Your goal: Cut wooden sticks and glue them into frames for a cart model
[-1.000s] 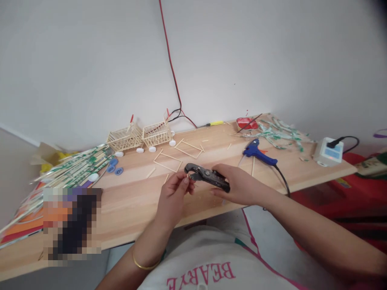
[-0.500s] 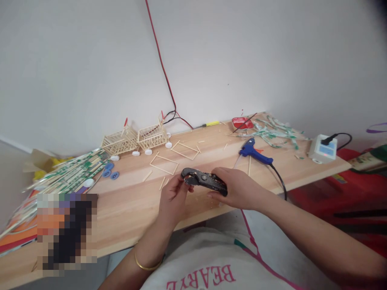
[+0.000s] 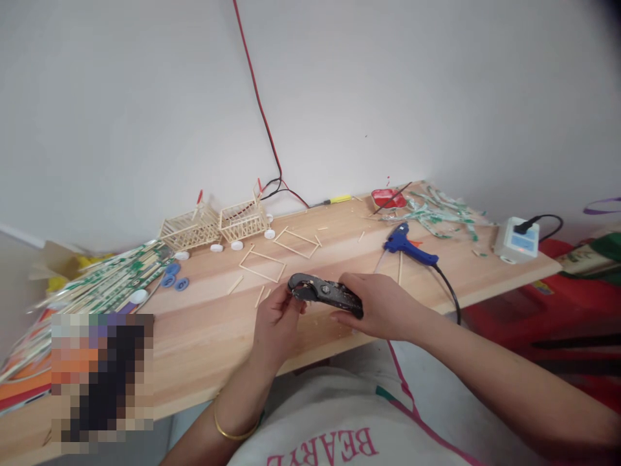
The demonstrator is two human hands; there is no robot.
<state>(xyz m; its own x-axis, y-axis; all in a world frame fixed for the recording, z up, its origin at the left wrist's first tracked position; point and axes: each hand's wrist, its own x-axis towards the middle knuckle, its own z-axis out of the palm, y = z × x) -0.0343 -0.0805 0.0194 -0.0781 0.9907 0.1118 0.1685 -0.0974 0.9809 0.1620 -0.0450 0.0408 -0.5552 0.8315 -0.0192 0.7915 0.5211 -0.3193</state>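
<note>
My right hand [image 3: 383, 305] is wrapped around the handles of black pruning shears [image 3: 324, 290], whose hooked jaw points left. At that jaw, my left hand [image 3: 275, 327] is closed with fingertips pinched together. Whatever it pinches is hidden behind the fingers and the blades. Just beyond the hands, two thin wooden stick frames [image 3: 262, 264] lie flat on the wooden table [image 3: 204, 349]. Short cut sticks [image 3: 235, 285] are scattered near my left hand. Farther back stand two small stick-built carts [image 3: 191, 230] with white round wheels and red-tipped handles.
A blue glue gun [image 3: 412, 247] with a black cord lies right of the hands, near a white power box [image 3: 517, 239]. Behind it are a red paint dish [image 3: 388, 199] and crumpled wrappers [image 3: 441, 213]. Blue discs [image 3: 181, 284] and wrapped sticks [image 3: 121, 275] lie left.
Both hands and the shears have shifted very slightly left in view, with the grip unchanged. The table items also appear slightly shifted, as the camera moved a little.
</note>
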